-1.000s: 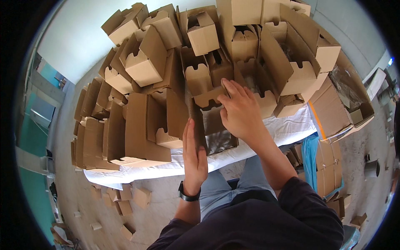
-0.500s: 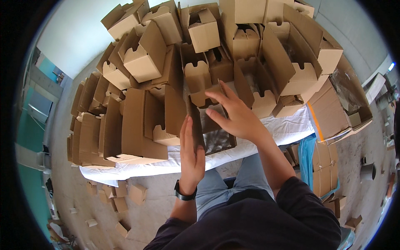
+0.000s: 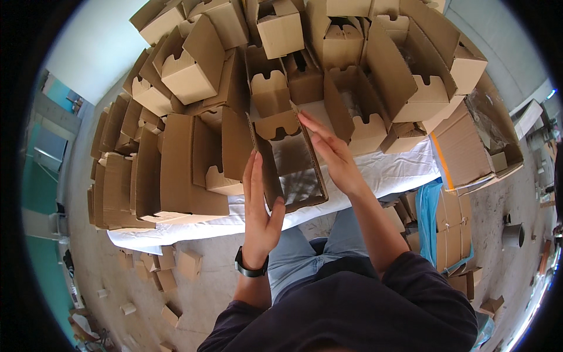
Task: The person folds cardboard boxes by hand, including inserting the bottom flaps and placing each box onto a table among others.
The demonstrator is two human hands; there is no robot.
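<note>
An open cardboard box (image 3: 284,124) stands in front of me at the front edge of the table, its near end and top open. My left hand (image 3: 260,202) lies along the box's left wall with fingers stretched out, its thumb at the near edge. Along the right wall rests my right hand (image 3: 335,157), flat, with fingers stretched forward. Both palms face the box from either side, and neither hand is wrapped round it. Dappled light falls on the pale surface inside the box.
Several open cardboard boxes (image 3: 193,170) crowd the table on the left, at the back and on the right. A white cloth (image 3: 182,234) covers the table. Small cartons (image 3: 190,264) lie on the floor at left. Bundled cardboard (image 3: 454,226) with blue plastic (image 3: 430,217) stands low at right.
My right hand has moved from over the box's interior to its right wall, and its fingers have straightened. The left hand stays on the left wall. The view has shifted slightly.
</note>
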